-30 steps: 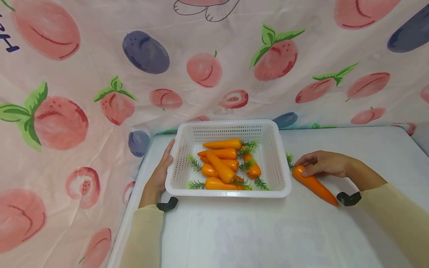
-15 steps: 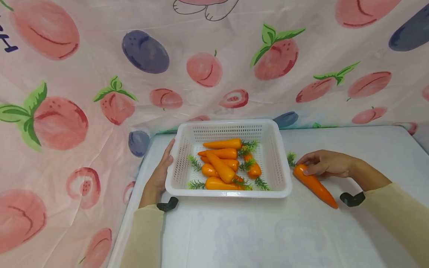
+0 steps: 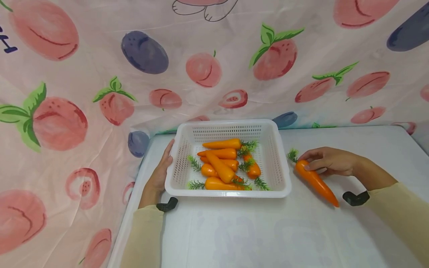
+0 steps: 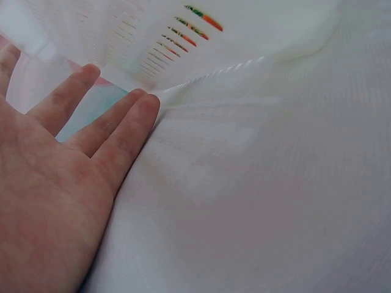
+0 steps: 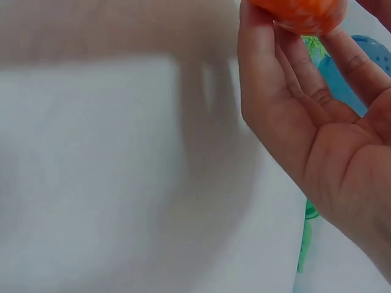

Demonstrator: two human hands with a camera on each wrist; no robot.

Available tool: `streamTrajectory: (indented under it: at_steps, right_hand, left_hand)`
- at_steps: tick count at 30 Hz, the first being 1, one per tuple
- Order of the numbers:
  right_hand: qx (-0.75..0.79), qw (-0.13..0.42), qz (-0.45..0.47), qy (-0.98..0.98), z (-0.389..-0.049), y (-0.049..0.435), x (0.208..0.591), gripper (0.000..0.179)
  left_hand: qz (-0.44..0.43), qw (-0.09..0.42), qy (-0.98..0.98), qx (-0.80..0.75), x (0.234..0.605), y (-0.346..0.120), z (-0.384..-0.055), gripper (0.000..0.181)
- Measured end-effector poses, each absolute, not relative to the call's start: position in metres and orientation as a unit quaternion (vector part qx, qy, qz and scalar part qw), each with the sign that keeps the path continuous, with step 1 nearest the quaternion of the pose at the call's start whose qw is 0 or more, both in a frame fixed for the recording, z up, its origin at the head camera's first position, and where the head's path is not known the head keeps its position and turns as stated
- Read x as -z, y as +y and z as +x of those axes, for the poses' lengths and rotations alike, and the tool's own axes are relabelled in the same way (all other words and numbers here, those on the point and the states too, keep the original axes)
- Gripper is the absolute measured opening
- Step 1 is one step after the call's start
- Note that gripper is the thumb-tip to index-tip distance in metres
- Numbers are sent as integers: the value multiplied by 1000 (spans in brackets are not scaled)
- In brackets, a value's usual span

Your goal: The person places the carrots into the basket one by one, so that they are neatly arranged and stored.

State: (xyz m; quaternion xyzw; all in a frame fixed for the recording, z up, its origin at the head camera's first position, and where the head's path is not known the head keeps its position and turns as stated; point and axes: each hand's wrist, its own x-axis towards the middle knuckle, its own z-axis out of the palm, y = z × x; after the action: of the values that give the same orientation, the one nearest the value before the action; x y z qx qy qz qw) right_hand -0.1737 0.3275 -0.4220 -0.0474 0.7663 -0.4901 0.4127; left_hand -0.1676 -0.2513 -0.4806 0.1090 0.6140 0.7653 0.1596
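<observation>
A white perforated plastic basket [image 3: 281, 192] stands at the back of the table, with several orange carrots [image 3: 219, 167] with green leafy tops lying inside. My left hand [image 3: 159, 178] rests against its left side. In the left wrist view the fingers [image 4: 119, 131] are straight and spread along the basket wall [image 4: 244, 30]. To the right of the basket, my right hand [image 3: 336, 162] grips one carrot [image 3: 317, 185] near its thick end, its tip pointing toward me and right. That carrot's rounded orange end [image 5: 311, 13] shows among the fingers in the right wrist view.
A white cloth covers the table [image 3: 254, 230]. Behind and to the left hangs a pink fruit-print curtain [image 3: 161, 126], close to the basket's back edge. Black wrist devices sit on the left wrist [image 3: 167, 204] and right wrist [image 3: 356, 198].
My right hand has shifted slightly right and away from the basket with the carrot, whose leafy top shows more. The left hand and basket have not visibly moved.
</observation>
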Motion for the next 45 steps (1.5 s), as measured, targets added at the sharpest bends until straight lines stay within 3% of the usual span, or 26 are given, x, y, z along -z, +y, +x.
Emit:
streamTrajectory:
  at_steps: [23,38,45]
  right_hand:
    - [523,395,-55,753,-179,323,397,59]
    - [524,379,-77,759,-187,311,371,46]
    - [516,377,-83,765,-190,300,357,49]
  left_hand:
    - [109,159,614,-765,482,-253,-168,71]
    - [108,163,620,-760,480,-253,-168,71]
    - [110,161,621,-759,480,-252,-168,69]
